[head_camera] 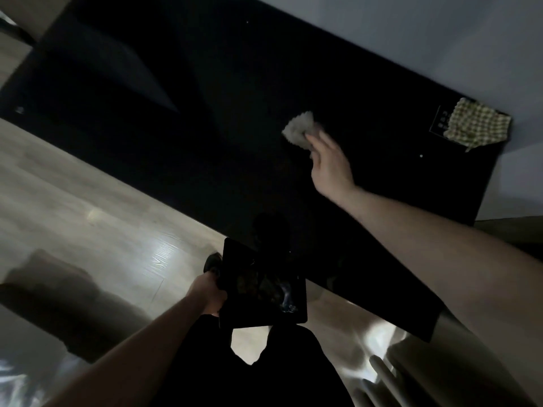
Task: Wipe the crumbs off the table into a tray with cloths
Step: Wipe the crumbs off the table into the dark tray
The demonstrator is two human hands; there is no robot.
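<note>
The black table (176, 113) runs diagonally across the dim view. My right hand (330, 165) reaches over it and grips a crumpled pale cloth (298, 129) pressed against the tabletop. My left hand (207, 292) holds a black tray (261, 289) by its left edge, just below the table's near edge. Dark bits lie in the tray. A tiny pale crumb (421, 156) sits on the table to the right of my right hand, another (247, 22) far up the table.
A green-checked cloth (477, 124) lies on the table's far right corner, against the pale wall (440, 39). Light wooden floor (88, 201) spreads to the left, with a dark blurred object (50, 283) on it. A radiator-like ribbed shape (390, 377) is at lower right.
</note>
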